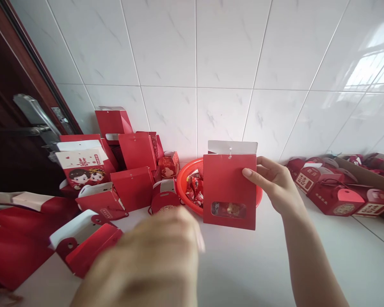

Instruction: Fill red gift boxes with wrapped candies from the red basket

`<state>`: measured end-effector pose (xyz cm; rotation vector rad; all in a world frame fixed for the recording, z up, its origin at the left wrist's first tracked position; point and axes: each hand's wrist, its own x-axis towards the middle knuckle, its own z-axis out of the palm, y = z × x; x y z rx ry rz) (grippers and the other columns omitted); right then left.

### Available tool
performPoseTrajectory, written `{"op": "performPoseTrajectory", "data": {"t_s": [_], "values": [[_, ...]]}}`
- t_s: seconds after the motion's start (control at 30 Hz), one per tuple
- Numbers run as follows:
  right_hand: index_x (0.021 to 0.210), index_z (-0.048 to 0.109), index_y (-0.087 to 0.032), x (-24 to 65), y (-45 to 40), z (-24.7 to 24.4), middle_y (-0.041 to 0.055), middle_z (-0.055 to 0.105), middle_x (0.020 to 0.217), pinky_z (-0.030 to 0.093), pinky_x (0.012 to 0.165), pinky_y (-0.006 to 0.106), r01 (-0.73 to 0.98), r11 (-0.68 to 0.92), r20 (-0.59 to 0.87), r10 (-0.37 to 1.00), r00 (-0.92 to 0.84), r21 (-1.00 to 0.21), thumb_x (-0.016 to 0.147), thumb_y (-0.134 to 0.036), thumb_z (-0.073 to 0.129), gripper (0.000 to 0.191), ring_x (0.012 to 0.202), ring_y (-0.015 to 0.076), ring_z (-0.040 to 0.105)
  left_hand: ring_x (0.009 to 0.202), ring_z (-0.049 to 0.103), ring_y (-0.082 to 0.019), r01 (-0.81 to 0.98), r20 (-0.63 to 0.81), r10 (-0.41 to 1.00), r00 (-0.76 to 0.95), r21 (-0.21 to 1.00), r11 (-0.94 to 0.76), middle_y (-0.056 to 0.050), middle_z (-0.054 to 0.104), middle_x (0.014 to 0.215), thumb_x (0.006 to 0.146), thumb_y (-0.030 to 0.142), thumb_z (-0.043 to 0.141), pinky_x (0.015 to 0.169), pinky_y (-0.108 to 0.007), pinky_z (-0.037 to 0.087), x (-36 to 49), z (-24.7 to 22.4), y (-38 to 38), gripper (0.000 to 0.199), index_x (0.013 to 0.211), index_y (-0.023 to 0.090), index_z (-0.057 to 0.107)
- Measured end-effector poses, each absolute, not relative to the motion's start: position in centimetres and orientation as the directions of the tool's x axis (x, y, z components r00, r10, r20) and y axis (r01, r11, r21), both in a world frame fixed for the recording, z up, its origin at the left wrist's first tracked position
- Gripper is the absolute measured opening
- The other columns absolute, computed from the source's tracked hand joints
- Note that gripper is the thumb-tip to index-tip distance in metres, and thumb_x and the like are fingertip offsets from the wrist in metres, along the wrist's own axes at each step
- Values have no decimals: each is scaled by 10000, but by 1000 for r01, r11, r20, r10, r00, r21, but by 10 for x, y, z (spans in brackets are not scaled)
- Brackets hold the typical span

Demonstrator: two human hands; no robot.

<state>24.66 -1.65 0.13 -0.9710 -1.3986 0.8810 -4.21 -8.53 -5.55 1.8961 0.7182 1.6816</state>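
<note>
In my right hand [275,183] is a red paper gift box [229,183], upright, thumb on its front and fingers behind its right edge. A small clear window low on the box shows wrapped sweets inside, and its white-lined top flap stands up. My left hand [160,251] is smeared by motion, close to the camera at the lower middle; its fingers cannot be made out. Behind the gift box, partly hidden by it, sits a red plastic basket [182,181] with wrapped sweets [195,189] in it.
Several red gift boxes [134,187] crowd the left side, some open at the top. More red boxes [333,196] stand at the right beside a cardboard carton [352,168]. A tiled wall [224,55] rises behind. At the far left is a dark door [9,119] with a metal handle.
</note>
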Motion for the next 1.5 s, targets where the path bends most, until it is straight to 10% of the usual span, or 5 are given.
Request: {"op": "performPoseTrajectory", "data": {"t_s": [0.2,0.37,1.1,1.5], "values": [[1045,719,-230,247,-19,2,105,795,1056,639,672,385,48,299,296,953,-60,-953,800,-518,799,386,865,306,768,899,668,-203,179,766,637,-89,641,-746,-25,682,905,954,372,636,886,-374,563,13,15,-12,268,1206,282,639],[1192,690,-250,245,-19,2,110,773,1147,638,690,395,38,284,274,946,-172,-958,841,-530,753,453,926,316,764,1163,661,-286,106,476,859,190,859,-500,-112,684,1260,849,467,750,947,-394,560,13,2,22,612,1396,262,566],[1115,593,-290,241,-17,-1,47,793,945,604,602,334,-100,359,371,916,-155,-928,868,-416,756,322,752,241,748,647,628,-170,97,513,816,265,828,-552,19,632,686,877,392,735,594,-272,491,16,-4,23,349,1188,258,651],[904,660,-233,243,-7,-10,-4,651,647,474,439,265,-32,439,439,891,-114,-898,771,-484,832,331,513,148,575,722,687,-129,67,583,777,237,788,-612,-13,764,847,800,224,764,642,-209,565,17,1,24,45,838,200,766]]}}
